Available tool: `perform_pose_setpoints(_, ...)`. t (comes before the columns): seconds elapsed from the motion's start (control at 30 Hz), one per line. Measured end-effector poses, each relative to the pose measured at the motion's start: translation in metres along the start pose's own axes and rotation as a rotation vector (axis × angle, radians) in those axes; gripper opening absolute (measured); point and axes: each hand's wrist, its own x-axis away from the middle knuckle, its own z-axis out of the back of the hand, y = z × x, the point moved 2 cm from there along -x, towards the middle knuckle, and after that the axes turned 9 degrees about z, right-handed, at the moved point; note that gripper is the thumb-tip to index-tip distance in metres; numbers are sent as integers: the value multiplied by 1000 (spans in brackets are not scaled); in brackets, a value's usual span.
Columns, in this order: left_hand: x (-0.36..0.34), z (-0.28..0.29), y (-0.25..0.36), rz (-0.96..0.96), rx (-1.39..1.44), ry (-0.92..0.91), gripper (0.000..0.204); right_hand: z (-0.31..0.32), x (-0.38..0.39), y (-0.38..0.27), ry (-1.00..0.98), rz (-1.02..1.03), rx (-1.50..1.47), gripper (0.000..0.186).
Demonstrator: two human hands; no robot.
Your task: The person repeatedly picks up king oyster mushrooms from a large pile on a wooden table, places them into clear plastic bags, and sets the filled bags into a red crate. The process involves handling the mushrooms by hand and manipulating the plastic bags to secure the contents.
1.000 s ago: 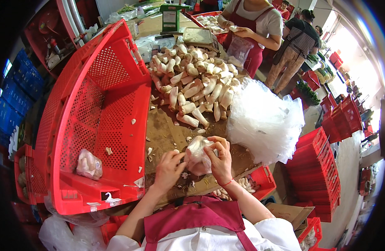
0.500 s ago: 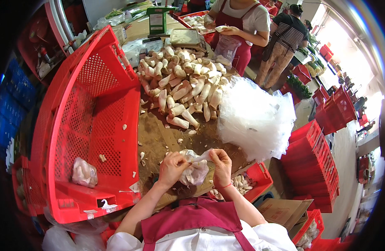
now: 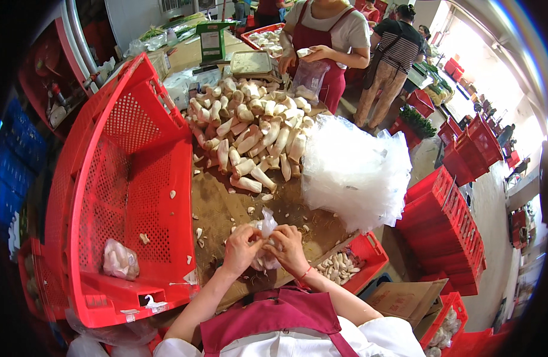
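My left hand [image 3: 242, 247] and my right hand [image 3: 289, 249] meet at the gathered neck of a clear plastic bag [image 3: 264, 262] with pale mushrooms in it. Fingers of both hands are closed on the plastic, and the bag's loose top [image 3: 268, 221] sticks up between them. The bag rests low over the brown tabletop [image 3: 226, 202], partly hidden by my hands. Beyond it lies a big heap of king oyster mushrooms [image 3: 250, 128]. A stack of clear plastic bags [image 3: 354, 172] sits to the right of the heap.
A large red crate [image 3: 131, 196] at left holds one filled bag [image 3: 120, 259]. Another red crate [image 3: 369, 262] with small mushrooms stands at right. At the back are a green scale [image 3: 213, 43] and a co-worker [image 3: 324, 41] holding a mushroom. Red crates [image 3: 443, 229] are stacked farther right.
My right hand has moved left to join my left hand at the bag's neck. The plastic, stretched out sideways before, is now bunched and upright. The whole view has shifted slightly.
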Motion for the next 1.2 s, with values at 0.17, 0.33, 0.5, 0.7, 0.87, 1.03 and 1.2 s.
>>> perform_pose_setpoints(0.17,12,6,9,152,146,-115,17,2,3,7,-30,101,129,19)
perform_pose_setpoints(0.33,11,10,-4,15,-30,-113,24,0,-7,-8,-11,205,10,15)
perform_pose_setpoints(0.5,3,34,-6,101,-153,-127,14,14,-13,12,11,212,191,15)
perform_pose_setpoints(0.7,3,51,-36,332,-1,-92,19,37,-20,34,-49,163,59,10)
perform_pose_setpoints(0.87,3,24,-29,202,45,-169,43,-2,2,51,58,-308,-416,15)
perform_pose_setpoints(1.03,1,16,-12,244,141,-59,27,2,-13,38,0,-494,-375,15)
perform_pose_setpoints(1.2,-29,21,-22,576,582,-46,30,-26,-13,86,-12,-704,-357,33)
